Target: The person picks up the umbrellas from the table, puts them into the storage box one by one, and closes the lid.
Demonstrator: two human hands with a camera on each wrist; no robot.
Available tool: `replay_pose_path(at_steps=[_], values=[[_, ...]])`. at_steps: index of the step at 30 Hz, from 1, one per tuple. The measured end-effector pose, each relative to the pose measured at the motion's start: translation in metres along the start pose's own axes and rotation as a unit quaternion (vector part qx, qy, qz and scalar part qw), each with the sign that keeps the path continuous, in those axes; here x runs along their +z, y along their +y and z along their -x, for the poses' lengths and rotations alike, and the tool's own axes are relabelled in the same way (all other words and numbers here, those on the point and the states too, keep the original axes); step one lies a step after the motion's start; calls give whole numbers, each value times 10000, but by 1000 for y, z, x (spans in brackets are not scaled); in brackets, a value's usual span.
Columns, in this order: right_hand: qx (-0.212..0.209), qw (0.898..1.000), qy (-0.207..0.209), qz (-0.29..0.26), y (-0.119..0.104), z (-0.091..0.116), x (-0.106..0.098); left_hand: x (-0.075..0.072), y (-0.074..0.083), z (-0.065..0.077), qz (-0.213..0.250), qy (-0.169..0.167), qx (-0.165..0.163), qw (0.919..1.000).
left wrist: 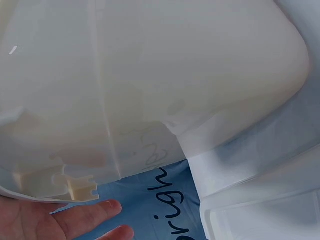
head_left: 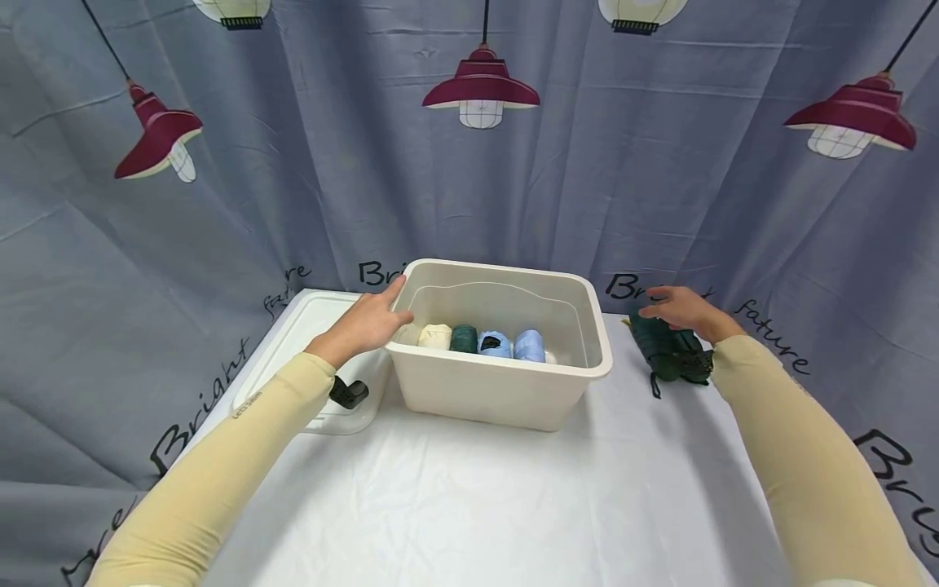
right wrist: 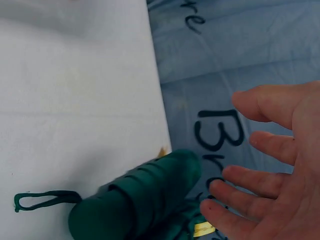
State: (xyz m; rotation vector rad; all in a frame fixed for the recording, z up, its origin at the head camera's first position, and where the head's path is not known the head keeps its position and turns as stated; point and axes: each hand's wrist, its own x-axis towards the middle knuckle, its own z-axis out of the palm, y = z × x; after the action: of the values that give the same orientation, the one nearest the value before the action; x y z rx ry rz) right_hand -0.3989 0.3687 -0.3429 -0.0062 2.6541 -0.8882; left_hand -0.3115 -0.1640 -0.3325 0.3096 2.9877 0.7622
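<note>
A cream plastic bin (head_left: 484, 390) stands on the white table, with several rolled fabric bundles inside: cream (head_left: 435, 337), dark green (head_left: 464, 338), blue with a black patch (head_left: 495, 344) and plain blue (head_left: 530, 346). My left hand (head_left: 369, 319) is at the bin's left rim, fingers extended; the left wrist view has them just outside the rim. At the table's right side lies a dark green folded umbrella (right wrist: 150, 190) with a cord loop, beside more green fabric with a yellow tag (right wrist: 204, 229). My right hand (head_left: 685, 312) hovers over them, fingers spread and holding nothing.
A white lid (head_left: 275, 359) lies flat left of the bin, partly under my left forearm. A black strap-like piece (head_left: 348, 393) shows below the left wrist. A grey-blue curtain (head_left: 440, 196) with printed lamps and lettering hangs behind the table (head_left: 484, 505).
</note>
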Motion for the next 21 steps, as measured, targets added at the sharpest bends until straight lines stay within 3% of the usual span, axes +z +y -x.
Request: replay_pose_path(at_steps=[8, 21], values=[[303, 9995, 100, 74, 14, -7, 5, 2, 1, 1, 112, -13, 33, 9999], [458, 9981, 85, 400, 28, -21, 17, 1, -1, 2, 141, 76, 60, 9999]])
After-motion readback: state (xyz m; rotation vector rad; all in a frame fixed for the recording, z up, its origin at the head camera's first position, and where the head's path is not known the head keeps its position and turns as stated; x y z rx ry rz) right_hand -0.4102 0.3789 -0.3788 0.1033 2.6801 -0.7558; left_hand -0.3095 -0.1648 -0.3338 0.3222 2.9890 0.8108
